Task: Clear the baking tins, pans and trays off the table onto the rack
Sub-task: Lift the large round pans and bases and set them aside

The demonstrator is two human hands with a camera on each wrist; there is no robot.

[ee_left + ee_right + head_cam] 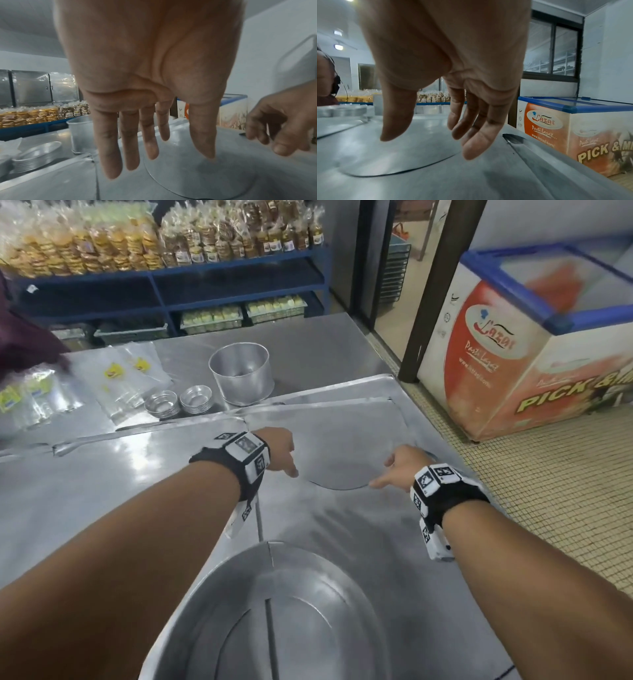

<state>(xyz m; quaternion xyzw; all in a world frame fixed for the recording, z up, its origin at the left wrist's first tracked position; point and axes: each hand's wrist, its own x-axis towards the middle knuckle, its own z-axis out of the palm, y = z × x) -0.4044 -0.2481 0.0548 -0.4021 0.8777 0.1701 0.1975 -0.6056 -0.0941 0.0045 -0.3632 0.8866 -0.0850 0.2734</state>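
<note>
Both hands hang over a flat round disc of grey metal [346, 453] that lies on the steel tabletop [102, 501], a little right of the middle of the head view. The disc lies flat, so it has no long axis and points no way; its near edge curves between the two hands. The left hand [278, 447] is at the disc's left side, its fingers [109, 148] straight and spread, pointing down, holding nothing. The right hand [399, 467] is at the disc's right side, its fingers [474, 142] loosely bent and apart, also empty. Whether any fingertip touches the disc is hard to tell, because the picture is blurred there.

At the bottom middle of the head view there is a large round metal baking pan [274, 611], open side up, with a loose round base inside. In the upper middle a tall round metal tin [241, 378] stands upright, and left of it are two stacks of small round metal tart tins [178, 404]. Clear plastic bags with yellow labels [123, 378] lie further left. A blue metal rack with packed biscuits [164, 268] fills the upper left, and a chest freezer with a blue-framed glass lid [534, 344] stands on the floor at the upper right.
</note>
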